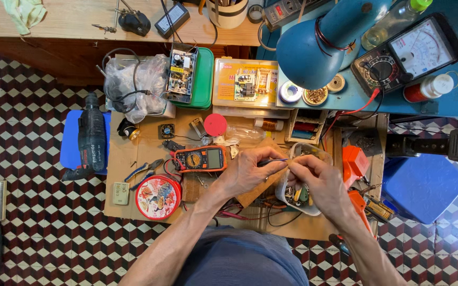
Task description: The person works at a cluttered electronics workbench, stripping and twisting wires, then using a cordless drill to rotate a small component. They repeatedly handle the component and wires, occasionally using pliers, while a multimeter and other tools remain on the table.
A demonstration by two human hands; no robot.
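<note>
Low cardboard-covered table [133,206] carries the work, on a checkered tile floor [43,238]. A blue desk lamp shade [314,50] hangs over the far edge. A round red printed tin [157,197] lies near the left forearm. An orange-cased digital multimeter [201,159] rests just beside the left hand [247,172], which is pinched on a thin dark probe [274,161]. The right hand [316,177] is closed, fingertips together, on something too small to identify. Both meet above a clear plastic tub of small parts [295,198]. Judgement: steadying both wrists would keep the probe tip from slipping.
</note>
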